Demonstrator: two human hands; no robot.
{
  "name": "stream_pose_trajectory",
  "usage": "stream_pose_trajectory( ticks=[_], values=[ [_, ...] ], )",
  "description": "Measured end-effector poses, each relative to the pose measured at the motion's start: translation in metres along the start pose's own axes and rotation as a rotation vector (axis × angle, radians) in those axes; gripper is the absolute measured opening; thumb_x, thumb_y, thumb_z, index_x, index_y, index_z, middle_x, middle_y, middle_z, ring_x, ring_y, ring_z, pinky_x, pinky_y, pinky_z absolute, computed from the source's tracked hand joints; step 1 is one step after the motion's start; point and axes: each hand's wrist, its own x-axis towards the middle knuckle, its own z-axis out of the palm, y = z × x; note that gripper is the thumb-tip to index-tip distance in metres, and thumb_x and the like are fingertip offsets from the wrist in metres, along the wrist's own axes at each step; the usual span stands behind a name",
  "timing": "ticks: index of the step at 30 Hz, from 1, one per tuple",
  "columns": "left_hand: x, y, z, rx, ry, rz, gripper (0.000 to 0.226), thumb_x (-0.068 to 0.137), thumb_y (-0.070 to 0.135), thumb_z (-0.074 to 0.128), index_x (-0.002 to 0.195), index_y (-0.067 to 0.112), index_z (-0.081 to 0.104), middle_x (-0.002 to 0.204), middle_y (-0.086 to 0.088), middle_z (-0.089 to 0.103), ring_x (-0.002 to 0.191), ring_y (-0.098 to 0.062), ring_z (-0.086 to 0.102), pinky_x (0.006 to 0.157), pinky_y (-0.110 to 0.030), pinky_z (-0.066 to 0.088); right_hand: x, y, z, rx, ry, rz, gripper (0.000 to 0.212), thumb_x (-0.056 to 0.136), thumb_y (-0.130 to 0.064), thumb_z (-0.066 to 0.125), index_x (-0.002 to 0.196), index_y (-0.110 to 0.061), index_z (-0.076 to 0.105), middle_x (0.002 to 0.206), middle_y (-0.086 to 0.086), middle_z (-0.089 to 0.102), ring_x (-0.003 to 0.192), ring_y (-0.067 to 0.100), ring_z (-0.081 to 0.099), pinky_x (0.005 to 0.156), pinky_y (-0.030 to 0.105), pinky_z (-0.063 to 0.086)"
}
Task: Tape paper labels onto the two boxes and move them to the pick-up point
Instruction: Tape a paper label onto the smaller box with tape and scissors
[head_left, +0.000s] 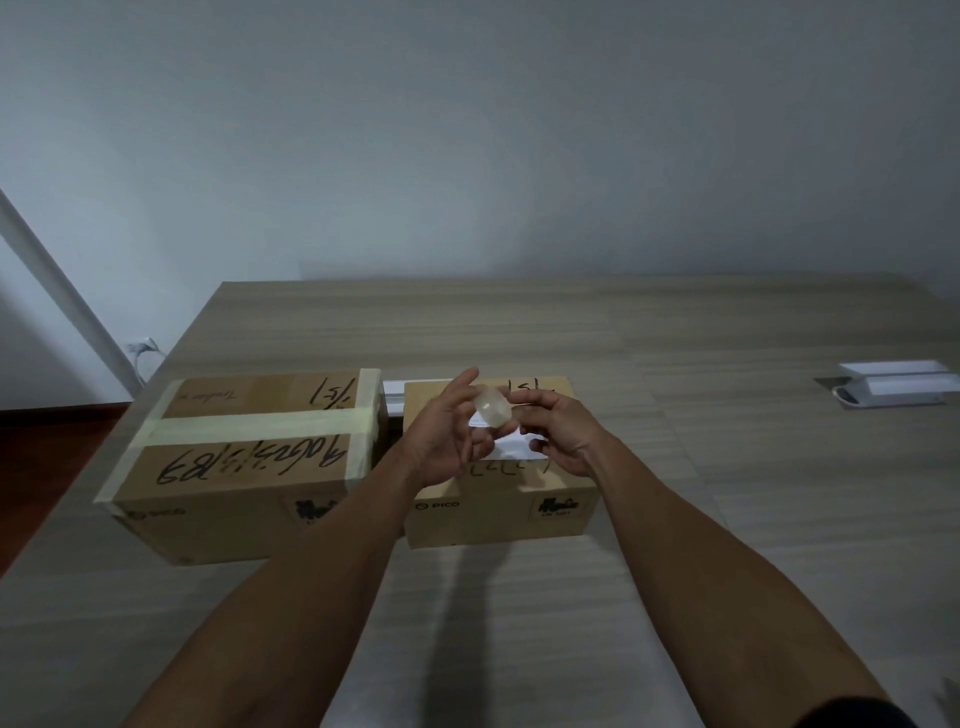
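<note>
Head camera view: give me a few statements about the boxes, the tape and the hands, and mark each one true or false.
1. Two brown cardboard boxes stand side by side on the wooden table. True: left box, right box.
2. A white paper label lies on top of the left box. False: it lies on the right box.
3. The clear roll of tape is held between both hands, above the right box. True: left hand, right hand.
4. The left box has no tape on it. False: pale tape strips cross its top.
5. The white tray sits on the right box. False: it lies on the table, far right.
</note>
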Motion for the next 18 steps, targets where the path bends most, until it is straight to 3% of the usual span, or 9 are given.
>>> stream_pose_trajectory(
  ticks=[2,6,14,18],
  values=[
    [-0.001,0.001,-0.003,-0.172,0.002,0.004,0.024,0.101,0.025,0.056,0.113,0.02,0.077,0.133,-0.015,0.064,0.079,-0.031,0.072,0.048,-0.026,0.051,-0.001,0.001,0.0,0.007,0.054,-0.014,0.025,0.088,-0.004,0.076,0.11,-0.017,0.076,0.09,-0.001,0.075,0.079,0.016,0.063,0.067,0.031,0.047],
    [0.003,-0.002,-0.016,-0.437,-0.014,0.053,0.035,0.097,0.019,0.06,0.13,0.016,0.051,0.137,-0.015,0.064,0.081,-0.03,0.072,0.055,-0.027,0.053,-0.001,0.001,0.009,-0.041,0.146,-0.101,0.02,0.083,-0.006,0.08,0.099,-0.018,0.077,0.093,-0.003,0.077,0.085,0.016,0.067,0.07,0.034,0.049],
    [0.005,-0.011,-0.026,-0.486,-0.058,0.072,0.051,0.087,0.019,0.063,0.136,0.014,0.049,0.141,-0.013,0.062,0.079,-0.022,0.07,0.054,-0.024,0.048,-0.003,-0.008,0.032,-0.119,0.165,-0.251,0.025,0.075,-0.015,0.09,0.097,-0.016,0.078,0.091,-0.007,0.075,0.08,0.01,0.065,0.064,0.025,0.05],
    [0.004,-0.012,-0.028,-0.447,-0.13,0.067,0.082,0.064,0.013,0.089,0.137,0.013,0.053,0.141,-0.01,0.063,0.079,-0.022,0.07,0.054,-0.024,0.047,-0.004,-0.01,0.037,-0.124,0.153,-0.304,0.029,0.071,-0.016,0.094,0.094,-0.012,0.077,0.09,-0.002,0.074,0.075,0.002,0.066,0.065,0.018,0.051]
  ],
)
